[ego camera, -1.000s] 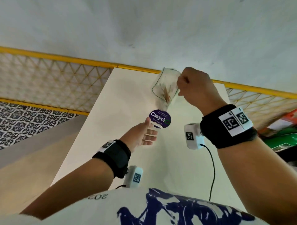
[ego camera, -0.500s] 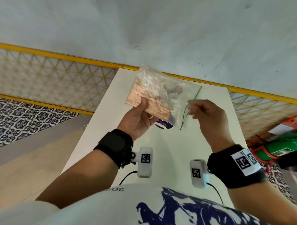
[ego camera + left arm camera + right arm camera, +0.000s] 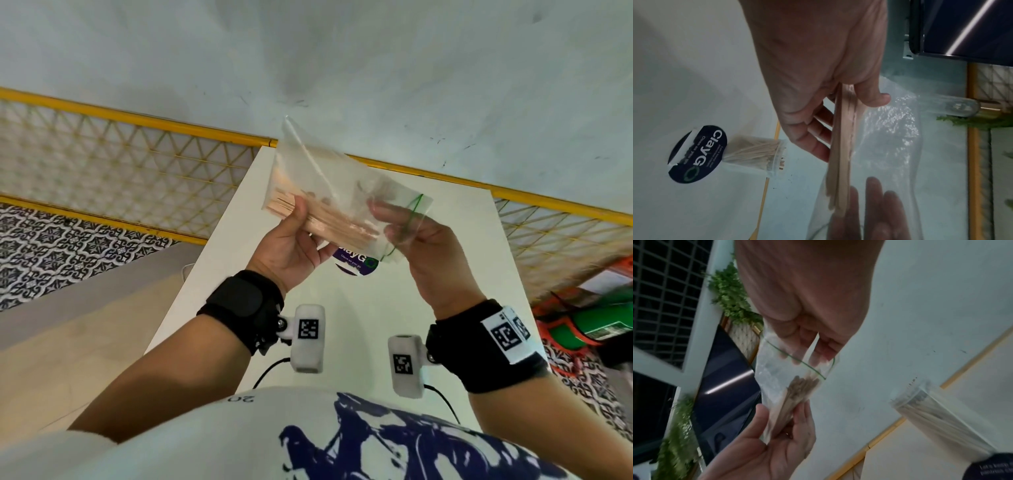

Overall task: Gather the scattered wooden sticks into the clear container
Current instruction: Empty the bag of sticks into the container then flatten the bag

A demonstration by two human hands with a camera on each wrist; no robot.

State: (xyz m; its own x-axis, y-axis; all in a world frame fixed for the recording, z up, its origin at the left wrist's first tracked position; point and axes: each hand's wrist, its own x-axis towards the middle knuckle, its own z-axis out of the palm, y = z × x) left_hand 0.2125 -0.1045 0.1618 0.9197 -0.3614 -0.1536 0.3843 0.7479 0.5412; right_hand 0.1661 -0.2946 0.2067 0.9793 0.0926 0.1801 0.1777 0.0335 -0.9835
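Both hands hold a clear zip bag [image 3: 342,185] above the white table [image 3: 445,274]. A bundle of wooden sticks [image 3: 329,219] lies inside it. My left hand [image 3: 305,233] grips the bundle through the plastic, thumb on top. My right hand [image 3: 394,222] pinches the bag's mouth by the green zip line [image 3: 414,205]. The left wrist view shows the sticks [image 3: 840,154] edge-on under the thumb. In the right wrist view, fingers [image 3: 818,350] hold the bag [image 3: 774,374]. The clear container [image 3: 756,152], with a dark ClayGo label [image 3: 356,265], stands on the table with several sticks inside, half hidden below the hands.
A yellow-railed lattice fence [image 3: 137,164] runs behind the table, against a pale wall. Patterned floor tiles [image 3: 68,240] lie at the left. Green and orange items [image 3: 599,325] sit at the right. A dark screen [image 3: 725,378] and green plants [image 3: 729,293] show in the wrist views.
A second ago my right hand was at the container's rim and my left by its base. Both hands have since taken up the bag of sticks and lifted it.
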